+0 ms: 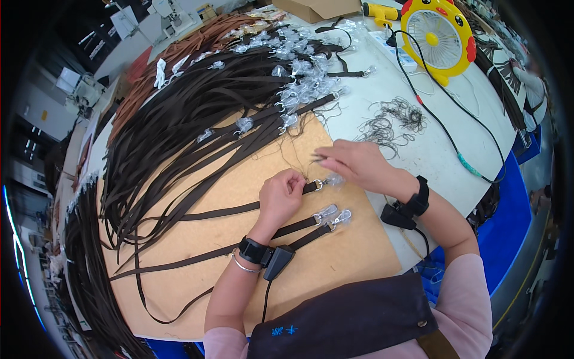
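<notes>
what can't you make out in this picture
All in the head view:
Whether the right hand grips anything: blurred and too small at its tips
Part of the strap: covered by the left hand
Lower layers of the dark pile: under those on top
Box and fan tops: cut by the upper edge

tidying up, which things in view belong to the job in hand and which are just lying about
Job in hand, apparently:
flat dark brown strap at the left fingers
heaped dark brown straps

Lying about:
round yellow plastic fan
brown cardboard box
tangled thin dark threads
</notes>
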Motion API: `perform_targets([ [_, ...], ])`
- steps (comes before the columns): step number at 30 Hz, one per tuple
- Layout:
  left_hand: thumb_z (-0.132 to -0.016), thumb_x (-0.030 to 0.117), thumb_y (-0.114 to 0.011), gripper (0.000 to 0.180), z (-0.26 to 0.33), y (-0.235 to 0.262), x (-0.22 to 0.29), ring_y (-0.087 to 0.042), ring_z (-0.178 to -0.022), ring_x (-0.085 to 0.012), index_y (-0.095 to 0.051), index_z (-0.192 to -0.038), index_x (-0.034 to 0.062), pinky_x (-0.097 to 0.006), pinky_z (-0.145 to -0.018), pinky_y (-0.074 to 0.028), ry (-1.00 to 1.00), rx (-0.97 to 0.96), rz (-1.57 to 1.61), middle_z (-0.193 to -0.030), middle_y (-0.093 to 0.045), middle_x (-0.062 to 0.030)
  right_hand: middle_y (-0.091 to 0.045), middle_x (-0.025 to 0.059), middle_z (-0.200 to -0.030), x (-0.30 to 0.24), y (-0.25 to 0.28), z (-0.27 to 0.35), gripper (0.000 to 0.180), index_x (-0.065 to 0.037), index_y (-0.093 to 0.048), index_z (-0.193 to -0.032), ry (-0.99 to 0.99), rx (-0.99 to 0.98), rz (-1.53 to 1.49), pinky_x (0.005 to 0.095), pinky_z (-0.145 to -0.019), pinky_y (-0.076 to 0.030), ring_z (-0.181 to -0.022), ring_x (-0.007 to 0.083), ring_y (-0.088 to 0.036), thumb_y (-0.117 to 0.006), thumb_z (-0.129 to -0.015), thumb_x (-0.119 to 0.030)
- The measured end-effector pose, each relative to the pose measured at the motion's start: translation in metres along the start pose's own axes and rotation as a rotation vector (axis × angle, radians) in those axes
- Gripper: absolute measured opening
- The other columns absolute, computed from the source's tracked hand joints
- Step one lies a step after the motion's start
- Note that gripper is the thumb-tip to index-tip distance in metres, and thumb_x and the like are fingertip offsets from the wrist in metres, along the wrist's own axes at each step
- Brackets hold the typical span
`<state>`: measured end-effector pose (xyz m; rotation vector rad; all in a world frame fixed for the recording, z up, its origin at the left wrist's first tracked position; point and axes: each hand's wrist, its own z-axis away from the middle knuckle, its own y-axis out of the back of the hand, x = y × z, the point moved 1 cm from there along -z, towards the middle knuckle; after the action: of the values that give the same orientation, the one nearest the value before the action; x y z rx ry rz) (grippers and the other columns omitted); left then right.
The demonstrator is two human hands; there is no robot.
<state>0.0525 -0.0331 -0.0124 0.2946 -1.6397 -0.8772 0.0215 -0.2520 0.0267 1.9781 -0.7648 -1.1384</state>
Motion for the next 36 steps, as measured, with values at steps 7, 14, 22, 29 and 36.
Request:
perform_targets([
  [7, -0.087, 0.015, -0.069, 0.006, 0.001, -0.001, -0.008, -0.058, -0.055, -0.014, -0.069, -0.087, 0.0082, -0.03, -0.054, -0.044, 0.004, 0.001, 0.12, -0.065, -0.063, -0.0023, -0.06, 0.0009, -0.074, -0.009, -0.006, 0.01, 0.023, -0.018, -0.076, -0.103, 0.204, -0.114, 0.158, 0.0345, -0.052, -0.047, -0.062, 0.0212, -0.065, -0.07, -0.088, -0.033],
  [14, -0.087, 0.009, -0.07, 0.004, 0.004, -0.004, -0.007, -0.052, -0.056, -0.012, -0.066, -0.087, 0.0067, -0.028, -0.054, -0.041, -0.117, 0.016, 0.177, -0.07, -0.06, -0.0017, -0.06, 0.0002, -0.074, -0.01, -0.009, 0.007, 0.021, -0.019, -0.077, -0.102, 0.237, -0.149, 0.188, 0.0351, -0.051, -0.047, -0.064, 0.0195, -0.065, -0.07, -0.087, -0.032],
  [22, -0.088, 0.006, -0.068, 0.004, 0.004, -0.003, -0.007, -0.054, -0.062, -0.0142, -0.064, -0.089, 0.0056, -0.028, -0.058, -0.043, -0.13, -0.007, 0.184, -0.077, -0.06, -0.0037, -0.059, 0.001, -0.072, -0.001, -0.013, 0.008, 0.019, -0.019, -0.077, -0.1, 0.259, -0.11, 0.078, 0.0358, -0.052, -0.047, -0.064, 0.0211, -0.064, -0.071, -0.086, -0.031],
  [29, -0.087, 0.006, -0.068, 0.004, 0.005, -0.003, -0.002, -0.058, -0.065, -0.0173, -0.064, -0.089, 0.0062, -0.03, -0.06, -0.046, -0.154, 0.005, 0.112, -0.079, -0.061, -0.0048, -0.06, 0.0018, -0.072, -0.004, -0.011, 0.005, 0.019, -0.017, -0.077, -0.097, 0.287, -0.132, 0.08, 0.0366, -0.052, -0.047, -0.064, 0.0224, -0.064, -0.071, -0.086, -0.031],
  [36, -0.087, 0.006, -0.068, 0.005, 0.005, -0.003, 0.0, -0.06, -0.067, -0.0186, -0.063, -0.088, 0.0059, -0.03, -0.062, -0.047, -0.153, 0.0, 0.09, -0.08, -0.061, -0.0052, -0.061, 0.0026, -0.072, -0.004, -0.012, 0.004, 0.019, -0.016, -0.077, -0.095, 0.275, -0.149, 0.019, 0.0373, -0.053, -0.046, -0.065, 0.0235, -0.065, -0.07, -0.087, -0.032],
])
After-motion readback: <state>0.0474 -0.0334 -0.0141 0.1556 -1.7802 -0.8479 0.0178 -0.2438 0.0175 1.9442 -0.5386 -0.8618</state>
